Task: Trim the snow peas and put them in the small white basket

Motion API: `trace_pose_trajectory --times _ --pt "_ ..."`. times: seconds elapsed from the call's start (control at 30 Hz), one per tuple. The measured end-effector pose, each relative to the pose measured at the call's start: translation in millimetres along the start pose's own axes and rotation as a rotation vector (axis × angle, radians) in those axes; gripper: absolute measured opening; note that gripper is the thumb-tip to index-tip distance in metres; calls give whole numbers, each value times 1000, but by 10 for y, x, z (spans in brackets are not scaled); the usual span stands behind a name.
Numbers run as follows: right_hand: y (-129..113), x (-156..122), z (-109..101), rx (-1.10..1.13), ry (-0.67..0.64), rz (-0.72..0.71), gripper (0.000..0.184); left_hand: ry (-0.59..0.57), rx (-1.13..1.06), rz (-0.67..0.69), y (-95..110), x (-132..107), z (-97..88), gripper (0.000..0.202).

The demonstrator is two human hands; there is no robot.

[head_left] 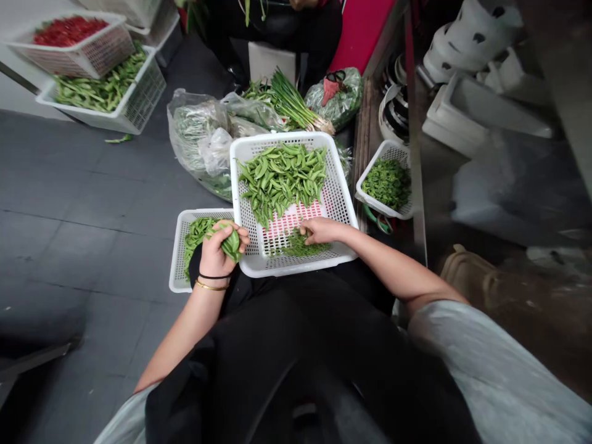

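Note:
A white plastic basket (pixel 340 200) rests on my lap, with a pile of green pea pods (pixel 284 176) toward its far side. Near its front edge lies a small heap of thin green trimmings (pixel 303 243). My left hand (pixel 219 246), at the basket's left rim, is closed around a bunch of pea pods (pixel 230 245). Over the trimmings, my right hand (pixel 320 230) has its fingers pinched together; anything between them is too small to make out. A second white basket (pixel 178 256) holding more green pods (pixel 197 231) stands on the floor below my left hand, partly hidden by my knee.
Bagged greens (pixel 198 132) and a bunch of scallions (pixel 296 102) lie beyond the basket. At right stands a small basket of leafy greens (pixel 386 185) beside a metal shelf edge (pixel 415 123). Stacked baskets (pixel 134 108) sit far left. Another person (pixel 272 28) sits opposite.

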State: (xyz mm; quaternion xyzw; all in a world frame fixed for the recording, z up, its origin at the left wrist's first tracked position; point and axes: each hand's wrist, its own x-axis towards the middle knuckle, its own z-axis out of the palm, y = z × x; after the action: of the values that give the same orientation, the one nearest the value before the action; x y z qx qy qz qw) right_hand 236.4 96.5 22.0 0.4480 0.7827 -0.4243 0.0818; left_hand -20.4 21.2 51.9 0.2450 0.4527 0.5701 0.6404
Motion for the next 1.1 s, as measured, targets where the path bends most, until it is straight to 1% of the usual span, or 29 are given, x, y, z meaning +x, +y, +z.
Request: trace_pose_trajectory --times 0.07,0.1,0.17,0.23,0.27,0.33,0.4,0.47,0.57,0.67,0.8,0.87,0.93,1.03,1.1 --pt "35 291 -17 -179 123 155 16 -50 -70 -127 0 40 -38 23" --pt "27 452 1 -204 170 211 18 -68 -91 -180 -10 41 -39 27" --pt "-17 764 74 -213 186 275 29 -116 -124 -250 -40 22 -20 32" --pt "-63 1008 171 -208 178 321 37 -181 -151 -288 -71 -2 1 30" --pt "-79 1093 220 -206 180 344 39 -213 -156 -305 -85 -11 6 28" --pt "-86 1183 302 -200 184 374 38 -250 -139 -340 -109 -22 4 26" --pt "-56 1180 349 -192 177 388 34 -249 -100 -376 -128 -33 -7 25" --pt "6 1108 349 -187 162 401 32 -231 -70 -393 -143 -56 -13 26" --pt "106 954 274 -196 160 424 33 -209 -44 -381 -152 -114 5 26" --pt "123 856 183 -204 185 420 35 -189 -28 -352 -149 -177 54 27" --pt "3 871 141 -182 205 394 36 -193 2 -331 -135 -238 108 27" --pt "-64 880 127 -161 191 376 30 -187 17 -321 -125 -256 103 26" --pt "-118 834 95 -125 174 348 24 -138 40 -302 -123 -261 82 26" --pt "-219 609 51 -38 124 261 24 -7 114 -236 -157 -235 72 29" --pt "-327 371 64 52 76 138 26 42 177 -198 -203 -202 105 38"
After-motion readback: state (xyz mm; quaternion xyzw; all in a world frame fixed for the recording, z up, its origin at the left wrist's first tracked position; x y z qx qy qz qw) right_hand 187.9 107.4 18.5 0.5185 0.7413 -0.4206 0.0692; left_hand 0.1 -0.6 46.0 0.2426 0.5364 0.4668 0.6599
